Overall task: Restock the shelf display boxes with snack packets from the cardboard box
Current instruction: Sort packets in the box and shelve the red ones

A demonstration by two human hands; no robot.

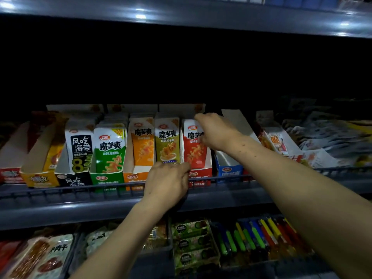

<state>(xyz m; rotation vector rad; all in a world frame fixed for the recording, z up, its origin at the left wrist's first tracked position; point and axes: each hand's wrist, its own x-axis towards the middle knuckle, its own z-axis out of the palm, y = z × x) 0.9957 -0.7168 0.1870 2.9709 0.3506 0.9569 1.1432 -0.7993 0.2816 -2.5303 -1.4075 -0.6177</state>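
the red snack packets (194,147) are standing upright in the red display box (200,175), directly under the right hand (216,131) curling fingers onto their tops, while the left hand (168,181) is gripping the box front.

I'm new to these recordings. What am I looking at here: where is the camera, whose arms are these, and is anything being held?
There is no machine: one camera on a person's head looks forward and down at their two bare arms reaching into a shop shelf. On it stands a row of open display boxes with snack packets. The right hand has its fingers on the top of the red packets in the red display box. The left hand curls over that row's front edge, by the olive-green packets. The blue display box beside the red one looks nearly empty. Neither hand clearly lifts anything.
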